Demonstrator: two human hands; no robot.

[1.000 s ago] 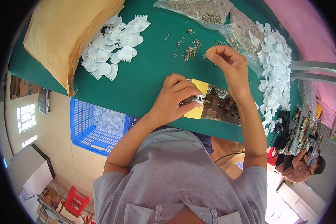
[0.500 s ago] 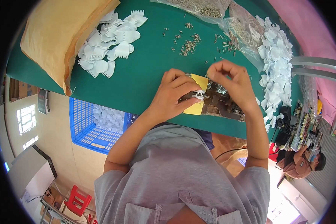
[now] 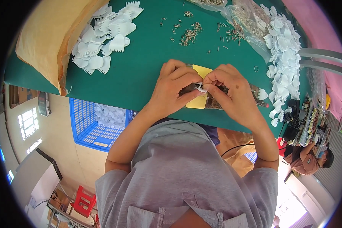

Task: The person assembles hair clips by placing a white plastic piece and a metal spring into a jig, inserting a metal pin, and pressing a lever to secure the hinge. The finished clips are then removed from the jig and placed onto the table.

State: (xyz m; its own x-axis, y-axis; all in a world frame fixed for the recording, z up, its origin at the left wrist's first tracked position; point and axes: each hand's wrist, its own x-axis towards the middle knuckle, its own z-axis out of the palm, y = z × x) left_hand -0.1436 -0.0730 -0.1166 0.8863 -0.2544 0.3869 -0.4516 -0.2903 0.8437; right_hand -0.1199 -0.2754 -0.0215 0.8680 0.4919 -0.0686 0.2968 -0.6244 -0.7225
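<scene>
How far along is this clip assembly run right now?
Done: I cannot tell which white comb pieces are finished; one pile lies at the left, another at the right. In hand: left hand and right hand pinch one small white piece over the yellow pad. Left: many loose metal pins on the green table.

A small white clip piece [image 3: 200, 87] sits pinched between the fingers [image 3: 190, 81] of both hands, held just above a yellow pad [image 3: 201, 71] at the near edge of the green surface [image 3: 140, 72]. Only a sliver of the white piece shows; its shape is mostly hidden. The yellow pad lies flat, partly covered, beside a dark patch of small metal parts [image 3: 216, 102].
</scene>
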